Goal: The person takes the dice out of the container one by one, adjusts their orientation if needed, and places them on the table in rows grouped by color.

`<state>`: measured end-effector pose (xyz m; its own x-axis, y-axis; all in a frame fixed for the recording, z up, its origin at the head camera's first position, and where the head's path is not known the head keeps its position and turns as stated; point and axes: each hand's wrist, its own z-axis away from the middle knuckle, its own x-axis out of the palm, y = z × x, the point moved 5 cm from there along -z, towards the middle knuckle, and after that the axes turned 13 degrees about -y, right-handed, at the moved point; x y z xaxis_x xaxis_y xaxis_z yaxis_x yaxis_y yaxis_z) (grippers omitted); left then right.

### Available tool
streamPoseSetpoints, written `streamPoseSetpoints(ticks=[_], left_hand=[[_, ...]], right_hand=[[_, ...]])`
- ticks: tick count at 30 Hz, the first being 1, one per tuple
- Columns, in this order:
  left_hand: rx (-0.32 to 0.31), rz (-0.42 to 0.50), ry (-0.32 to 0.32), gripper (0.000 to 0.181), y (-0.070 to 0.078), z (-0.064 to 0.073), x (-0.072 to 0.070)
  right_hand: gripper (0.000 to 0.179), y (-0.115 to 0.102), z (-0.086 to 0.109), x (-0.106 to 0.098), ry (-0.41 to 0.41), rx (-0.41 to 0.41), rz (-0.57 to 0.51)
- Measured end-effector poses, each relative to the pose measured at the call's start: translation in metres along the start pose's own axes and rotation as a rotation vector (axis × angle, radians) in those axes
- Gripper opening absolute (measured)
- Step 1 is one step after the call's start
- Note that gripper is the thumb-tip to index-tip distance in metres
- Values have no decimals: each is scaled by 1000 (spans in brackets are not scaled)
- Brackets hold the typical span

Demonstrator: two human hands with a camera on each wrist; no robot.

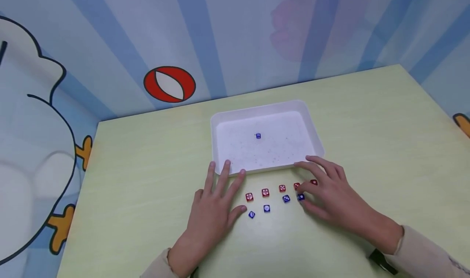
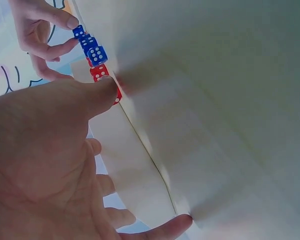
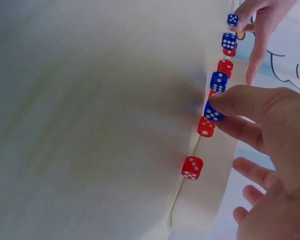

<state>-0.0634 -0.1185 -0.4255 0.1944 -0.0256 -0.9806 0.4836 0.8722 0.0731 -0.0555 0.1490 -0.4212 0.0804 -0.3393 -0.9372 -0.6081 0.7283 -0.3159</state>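
Note:
Between thumb and index finger, my right hand (image 1: 335,198) pinches a blue die (image 3: 213,112) at the right end of a row of several blue dice (image 1: 267,208). Its other fingers reach over the near right edge of the white tray (image 1: 316,134). Several red dice (image 1: 265,193) form a second row, between the blue row and the tray. My left hand (image 1: 211,215) lies with fingers spread, fingertips at the tray's near left corner. The left thumb (image 2: 102,95) points at the left end of the rows, close to a blue die (image 1: 251,215).
A single blue die (image 1: 258,135) sits inside the tray, amid small specks. The pale yellow-green table (image 1: 147,180) meets a blue striped wall (image 1: 242,37) with cartoon pictures behind and at both sides. A dark band (image 1: 382,261) shows by the right sleeve.

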Motion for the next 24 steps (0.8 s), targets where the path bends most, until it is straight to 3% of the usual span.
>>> streamPoseSetpoints(ticks=[24], left_hand=[[7, 5, -3, 79, 0, -1, 0]], right_hand=[[22, 1, 3, 2, -21, 23, -14]])
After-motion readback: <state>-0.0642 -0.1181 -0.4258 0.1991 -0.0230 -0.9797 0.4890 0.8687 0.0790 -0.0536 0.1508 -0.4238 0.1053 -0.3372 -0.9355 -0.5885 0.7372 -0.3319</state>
